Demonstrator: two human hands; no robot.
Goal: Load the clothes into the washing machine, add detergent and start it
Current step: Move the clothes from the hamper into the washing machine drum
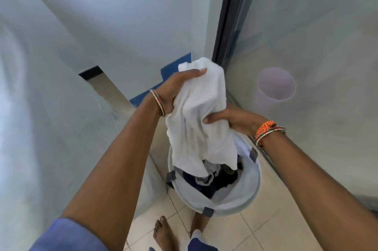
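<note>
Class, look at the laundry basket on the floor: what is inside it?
Inside the laundry basket lie dark blue and grey clothes. The white cloth, held by both hands, hangs over the opening and hides part of the pile; what lies deeper cannot be seen.

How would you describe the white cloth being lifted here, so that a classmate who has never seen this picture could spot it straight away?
Find the round pale laundry basket standing on the tiled floor near the bottom middle. Just above its opening, the left hand and right hand grip a bunched white cloth whose lower end hangs into the basket. It is plain white and raised, while the clothes left inside are mostly dark blue and grey.
</note>
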